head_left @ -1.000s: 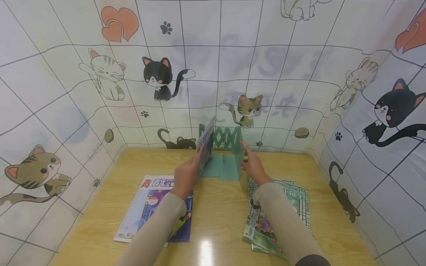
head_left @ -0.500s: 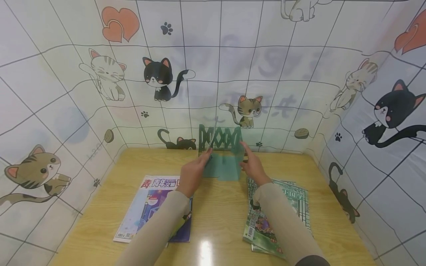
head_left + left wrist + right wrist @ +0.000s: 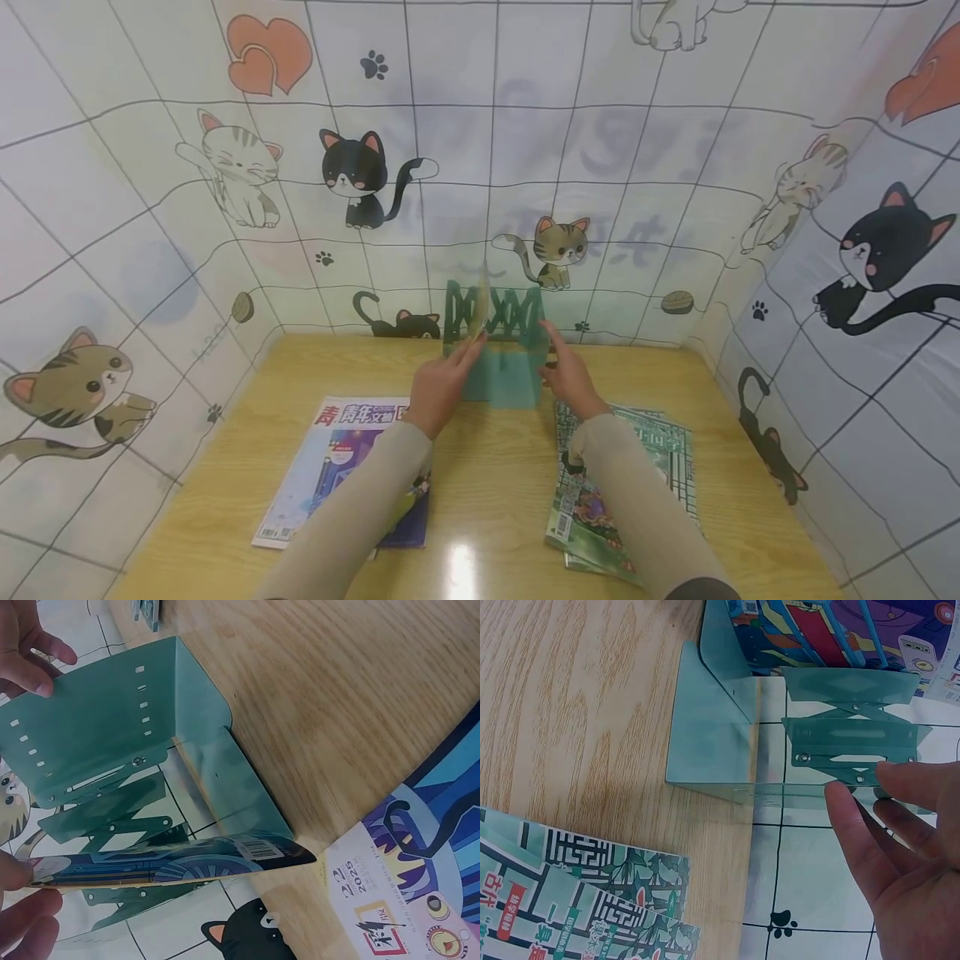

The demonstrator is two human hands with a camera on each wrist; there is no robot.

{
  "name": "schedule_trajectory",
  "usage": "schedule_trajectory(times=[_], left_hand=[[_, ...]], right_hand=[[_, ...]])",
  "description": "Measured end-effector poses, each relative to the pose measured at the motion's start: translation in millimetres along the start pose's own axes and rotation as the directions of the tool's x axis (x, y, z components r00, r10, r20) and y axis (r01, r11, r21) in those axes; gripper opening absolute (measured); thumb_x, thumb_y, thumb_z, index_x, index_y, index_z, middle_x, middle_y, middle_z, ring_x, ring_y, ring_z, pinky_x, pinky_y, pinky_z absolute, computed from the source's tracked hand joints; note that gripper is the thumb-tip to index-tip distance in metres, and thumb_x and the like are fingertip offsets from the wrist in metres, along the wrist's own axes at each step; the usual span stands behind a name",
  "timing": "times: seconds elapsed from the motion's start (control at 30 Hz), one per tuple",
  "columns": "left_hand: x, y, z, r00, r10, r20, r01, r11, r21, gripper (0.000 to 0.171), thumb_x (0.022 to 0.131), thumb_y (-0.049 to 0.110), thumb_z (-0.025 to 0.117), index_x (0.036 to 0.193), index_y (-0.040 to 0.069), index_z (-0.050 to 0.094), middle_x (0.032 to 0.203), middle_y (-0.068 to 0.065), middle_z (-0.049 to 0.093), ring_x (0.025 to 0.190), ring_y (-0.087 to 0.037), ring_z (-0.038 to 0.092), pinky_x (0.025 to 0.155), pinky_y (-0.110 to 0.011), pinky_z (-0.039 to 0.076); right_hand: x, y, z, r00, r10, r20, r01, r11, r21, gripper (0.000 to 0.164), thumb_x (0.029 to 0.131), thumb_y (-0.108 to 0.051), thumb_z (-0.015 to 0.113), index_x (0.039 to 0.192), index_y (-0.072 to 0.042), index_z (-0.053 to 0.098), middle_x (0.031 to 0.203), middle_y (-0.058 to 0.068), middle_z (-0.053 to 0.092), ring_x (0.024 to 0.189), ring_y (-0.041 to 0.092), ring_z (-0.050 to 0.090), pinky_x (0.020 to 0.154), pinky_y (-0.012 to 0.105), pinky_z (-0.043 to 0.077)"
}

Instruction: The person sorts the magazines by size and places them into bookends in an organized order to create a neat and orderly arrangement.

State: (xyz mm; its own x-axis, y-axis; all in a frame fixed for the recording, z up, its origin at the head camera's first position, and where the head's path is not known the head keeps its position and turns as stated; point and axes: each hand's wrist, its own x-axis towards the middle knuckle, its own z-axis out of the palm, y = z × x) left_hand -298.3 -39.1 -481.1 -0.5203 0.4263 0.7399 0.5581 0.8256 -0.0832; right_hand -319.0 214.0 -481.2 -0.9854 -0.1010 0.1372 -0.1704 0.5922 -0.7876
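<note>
A green metal expandable book rack (image 3: 504, 377), with a scissor lattice at its back, stands on the wooden table near the wall. My left hand (image 3: 441, 387) grips a thin magazine (image 3: 172, 868) by its edge. The magazine stands upright inside the rack, close to the left end plate, and appears almost edge-on in the head view. In the right wrist view its colourful cover faces the lattice. My right hand (image 3: 907, 862) pinches the top edge of the right end plate (image 3: 97, 712), thumb on the inner side. Part of the rack's left side is hidden behind my left hand.
Several magazines (image 3: 307, 479) with white and purple covers lie at the left of the table (image 3: 480, 483), partly under the left sleeve. Green-covered magazines (image 3: 588, 517) are stacked at the right, beneath the right forearm. A cat-print wall covering (image 3: 465, 150) closes off the back and sides.
My left hand has moved a little to the right, carrying the magazine further into the rack and turning it from showing its cover to edge-on. My right hand has stayed at the end plate.
</note>
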Motion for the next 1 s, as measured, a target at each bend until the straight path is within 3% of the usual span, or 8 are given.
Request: schedule_trajectory(times=[0.47, 0.67, 1.0], left_hand=[[7.2, -1.3, 7.1, 0.998, -0.052, 0.025, 0.053, 0.998, -0.018, 0.076, 0.088, -0.008, 0.059, 0.152, 0.025, 0.034, 0.131, -0.002, 0.061, 0.043, -0.010, 0.037, 0.040, -0.023, 0.032], [10.1, -2.3, 9.1, 0.997, -0.055, 0.058, 0.056, 0.998, -0.019, 0.071, 0.093, -0.004, 0.057, 0.153, 0.025, 0.033, 0.130, -0.003, 0.062, 0.045, -0.010, 0.039, 0.042, -0.024, 0.035], [7.2, -1.0, 13.0, 0.996, -0.038, 0.085, 0.040, 0.999, -0.026, 0.082, 0.091, -0.005, 0.059, 0.156, 0.028, 0.023, 0.128, -0.005, 0.062, 0.047, -0.011, 0.042, 0.042, -0.024, 0.036]], right_hand=[[1, -1, 0, 1.000, 0.020, 0.002, -0.020, 1.000, 0.011, 0.096, 0.087, 0.010, 0.063, 0.154, -0.041, 0.018, 0.137, 0.025, 0.044, 0.107, 0.040, 0.061, 0.070, 0.032, 0.057], [2, -1, 1, 1.000, 0.023, 0.004, -0.024, 1.000, 0.013, 0.096, 0.087, 0.010, 0.063, 0.154, -0.043, 0.018, 0.138, 0.025, 0.043, 0.107, 0.040, 0.061, 0.069, 0.031, 0.057], [2, 1, 0, 1.000, 0.023, 0.004, -0.023, 1.000, 0.002, 0.097, 0.087, 0.009, 0.064, 0.154, -0.042, 0.017, 0.138, 0.025, 0.044, 0.107, 0.040, 0.062, 0.069, 0.030, 0.057]])
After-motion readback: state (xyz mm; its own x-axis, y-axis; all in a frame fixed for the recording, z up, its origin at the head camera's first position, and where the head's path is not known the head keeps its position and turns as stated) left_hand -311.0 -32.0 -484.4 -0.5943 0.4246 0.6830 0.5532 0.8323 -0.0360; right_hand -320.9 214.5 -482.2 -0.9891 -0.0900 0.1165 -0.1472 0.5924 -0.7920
